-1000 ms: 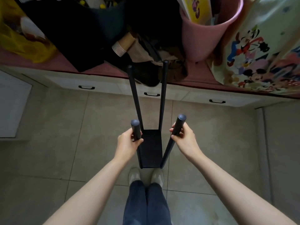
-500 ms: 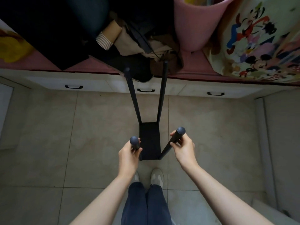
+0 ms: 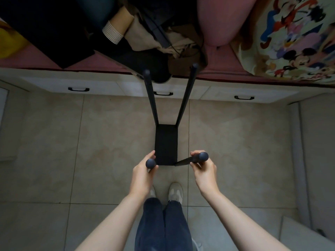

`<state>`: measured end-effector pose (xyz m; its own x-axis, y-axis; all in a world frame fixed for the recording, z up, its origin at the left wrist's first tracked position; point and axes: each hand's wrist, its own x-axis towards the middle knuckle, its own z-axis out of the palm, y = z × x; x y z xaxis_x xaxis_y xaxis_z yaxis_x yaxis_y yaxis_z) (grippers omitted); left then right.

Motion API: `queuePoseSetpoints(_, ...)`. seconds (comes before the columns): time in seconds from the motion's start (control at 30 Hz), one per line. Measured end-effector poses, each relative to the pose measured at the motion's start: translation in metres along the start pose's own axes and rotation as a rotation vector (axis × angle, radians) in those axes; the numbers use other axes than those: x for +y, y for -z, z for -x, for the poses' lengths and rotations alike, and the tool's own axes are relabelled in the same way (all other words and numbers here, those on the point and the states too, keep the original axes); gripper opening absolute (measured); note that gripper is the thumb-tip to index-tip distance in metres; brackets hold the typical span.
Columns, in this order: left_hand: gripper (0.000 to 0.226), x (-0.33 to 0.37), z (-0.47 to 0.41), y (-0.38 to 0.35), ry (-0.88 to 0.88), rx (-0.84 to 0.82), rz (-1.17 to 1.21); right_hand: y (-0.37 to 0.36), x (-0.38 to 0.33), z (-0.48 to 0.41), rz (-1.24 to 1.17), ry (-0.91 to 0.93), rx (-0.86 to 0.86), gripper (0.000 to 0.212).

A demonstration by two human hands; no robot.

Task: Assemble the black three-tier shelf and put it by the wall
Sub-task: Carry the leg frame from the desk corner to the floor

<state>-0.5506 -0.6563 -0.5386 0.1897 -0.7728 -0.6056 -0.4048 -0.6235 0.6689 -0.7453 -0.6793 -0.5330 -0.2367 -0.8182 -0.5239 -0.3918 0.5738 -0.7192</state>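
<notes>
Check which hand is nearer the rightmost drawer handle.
Right. The right hand, gripping the near right post, is below-left of the rightmost drawer handle; the left hand, gripping the near left post, is farther left, beyond the black shelf panel.

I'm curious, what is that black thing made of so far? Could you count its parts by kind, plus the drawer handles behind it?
Black poles: 4
Black shelf board: 1
Drawer handles: 3
Total: 8

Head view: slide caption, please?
The left hand and right hand grip near posts of a black four-post shelf frame.
</notes>
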Motion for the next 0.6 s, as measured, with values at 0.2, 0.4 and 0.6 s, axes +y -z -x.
queuePoseSetpoints(0.2,0.046,-0.019,0.015,-0.007,0.082,-0.123,-0.007,0.008,0.031,0.021,0.056,-0.005,-0.039,0.029)
queuePoseSetpoints(0.4,0.048,-0.048,0.034,-0.014,0.08,-0.19,-0.106,0.017,0.057,0.043,0.125,0.003,-0.156,0.031)
queuePoseSetpoints(0.6,0.046,-0.054,0.041,-0.011,0.06,-0.159,-0.135,0.016,0.061,0.046,0.183,0.018,-0.191,0.026)
